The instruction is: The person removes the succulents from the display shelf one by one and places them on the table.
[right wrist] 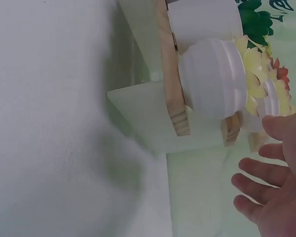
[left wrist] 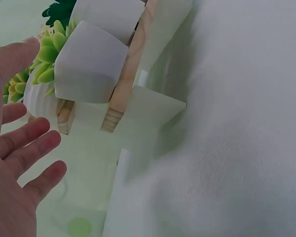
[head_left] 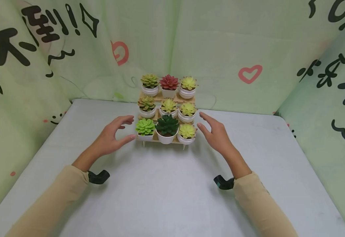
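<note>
A three-tier wooden stand (right wrist: 170, 84) with pale side supports bears small potted succulents in rows of three. At its front are a bright green succulent (head_left: 145, 127), a dark green succulent (head_left: 167, 124) and a yellow-green succulent (head_left: 187, 131), all in white pots. My left hand (head_left: 111, 135) is beside the stand's left side, thumb and fingers spread, the thumb near the bright green plant. On the opposite side, my right hand (head_left: 217, 134) faces it with fingers parted, close to the yellow-green plants. Neither hand holds anything.
A red succulent (head_left: 169, 82) sits mid-row on the top tier. The stand is on a white table (head_left: 160, 191) near its back edge. Green curtains (head_left: 208, 42) with black lettering and hearts enclose the back and sides. A black wrist device (head_left: 99, 177) juts from the left sleeve.
</note>
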Motion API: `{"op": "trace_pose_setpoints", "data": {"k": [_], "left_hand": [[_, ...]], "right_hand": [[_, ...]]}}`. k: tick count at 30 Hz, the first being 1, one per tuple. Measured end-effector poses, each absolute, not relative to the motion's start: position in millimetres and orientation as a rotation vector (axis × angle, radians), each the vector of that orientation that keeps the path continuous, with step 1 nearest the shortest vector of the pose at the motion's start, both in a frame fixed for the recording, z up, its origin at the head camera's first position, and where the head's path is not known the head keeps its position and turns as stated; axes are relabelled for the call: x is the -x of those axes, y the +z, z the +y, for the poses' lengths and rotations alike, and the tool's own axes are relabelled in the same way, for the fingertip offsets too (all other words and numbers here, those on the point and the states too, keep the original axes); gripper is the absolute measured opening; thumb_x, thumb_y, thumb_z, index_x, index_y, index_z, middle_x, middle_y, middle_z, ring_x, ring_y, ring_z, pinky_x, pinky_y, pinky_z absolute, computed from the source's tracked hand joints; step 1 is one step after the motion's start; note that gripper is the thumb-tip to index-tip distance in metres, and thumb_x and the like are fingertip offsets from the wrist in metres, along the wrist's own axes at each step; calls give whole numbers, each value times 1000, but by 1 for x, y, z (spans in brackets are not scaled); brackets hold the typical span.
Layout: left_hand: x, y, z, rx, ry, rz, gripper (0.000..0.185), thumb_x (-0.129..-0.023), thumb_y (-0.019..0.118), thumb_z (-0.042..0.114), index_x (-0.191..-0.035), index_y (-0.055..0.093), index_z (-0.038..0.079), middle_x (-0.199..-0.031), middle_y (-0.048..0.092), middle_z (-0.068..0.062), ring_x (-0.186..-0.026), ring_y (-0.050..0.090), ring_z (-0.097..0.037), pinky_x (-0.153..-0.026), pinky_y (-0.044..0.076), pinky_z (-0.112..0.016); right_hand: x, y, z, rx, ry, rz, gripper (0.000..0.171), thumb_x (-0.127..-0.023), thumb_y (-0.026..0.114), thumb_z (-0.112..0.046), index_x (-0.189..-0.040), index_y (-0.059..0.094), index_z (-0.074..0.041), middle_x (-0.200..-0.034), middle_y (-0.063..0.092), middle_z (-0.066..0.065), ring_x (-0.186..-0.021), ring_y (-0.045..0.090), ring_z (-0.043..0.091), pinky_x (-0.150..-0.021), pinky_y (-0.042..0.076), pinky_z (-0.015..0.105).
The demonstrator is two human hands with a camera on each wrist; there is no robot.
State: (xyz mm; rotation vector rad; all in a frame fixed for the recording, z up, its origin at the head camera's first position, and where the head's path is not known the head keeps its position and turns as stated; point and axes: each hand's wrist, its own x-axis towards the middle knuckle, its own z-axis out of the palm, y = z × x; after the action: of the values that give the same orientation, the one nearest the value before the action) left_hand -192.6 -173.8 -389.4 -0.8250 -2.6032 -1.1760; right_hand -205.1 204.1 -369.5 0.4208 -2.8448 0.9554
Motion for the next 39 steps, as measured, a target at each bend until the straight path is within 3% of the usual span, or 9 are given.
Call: {"op": "trace_pose_setpoints", "data": {"k": [10,17,39], "left_hand": [[193,-392,-169,848,-1326,-2507,62,-84,75,13,-139,47,10,-130,57,-15,-119,56,-25,-97,53,-46],[192,-391,-165,810,-1388,-2509,66,-81,79,14,-139,47,8,-131,57,-11,-120,56,-24,-98,53,-44],[195,-398,-158,770,-1431,-2539,66,-83,78,16,-140,46,9,-136,55,-11,-121,54,-25,-97,53,-44]], "right_hand": [[212,-369,203,-448,1016,-2803,51,-100,55,-22,-147,41,-10,-146,49,13,-133,47,32,-112,38,55],[217,-368,203,-480,1050,-2763,50,-97,60,-18,-144,45,-9,-143,52,14,-130,51,31,-111,43,49],[237,-370,203,-457,1243,-2799,53,-93,65,-12,-141,46,-5,-138,54,17,-130,50,30,-115,40,43]]}}
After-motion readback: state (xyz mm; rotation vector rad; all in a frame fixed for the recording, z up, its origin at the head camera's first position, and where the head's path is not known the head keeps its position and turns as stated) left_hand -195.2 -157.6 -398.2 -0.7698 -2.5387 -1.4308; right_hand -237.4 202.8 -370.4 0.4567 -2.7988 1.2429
